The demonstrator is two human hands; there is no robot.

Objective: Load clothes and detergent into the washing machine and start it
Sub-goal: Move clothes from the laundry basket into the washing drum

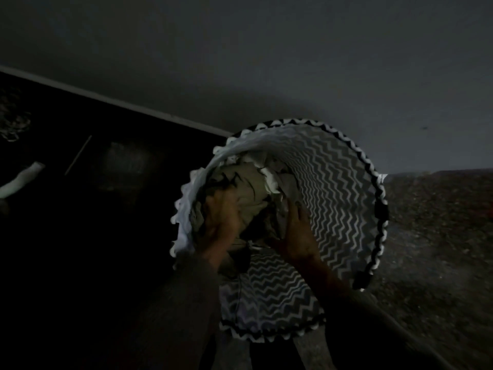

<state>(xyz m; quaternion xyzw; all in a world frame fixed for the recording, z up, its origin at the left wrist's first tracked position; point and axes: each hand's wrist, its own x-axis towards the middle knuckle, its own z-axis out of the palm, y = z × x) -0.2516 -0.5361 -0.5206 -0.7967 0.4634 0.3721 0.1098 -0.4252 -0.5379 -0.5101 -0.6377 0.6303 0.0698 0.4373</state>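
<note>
A round laundry hamper (344, 188) with a black and white zigzag pattern stands in the middle of the dim view, its mouth tipped toward me. A pile of pale clothes (253, 193) lies inside it. Both my arms reach into the hamper. My left hand (221, 217) lies on the left side of the pile, blurred, its fingers bent into the cloth. My right hand (296, 231) presses on the right side of the pile with fingers spread, beside the hamper's inner wall. No washing machine or detergent is in view.
A grey wall (266, 62) rises behind the hamper, with a pale skirting strip (120, 101) running down to the right. Speckled carpet (440, 236) covers the floor at right. The left side is very dark, with a pale tube-like object (21, 180).
</note>
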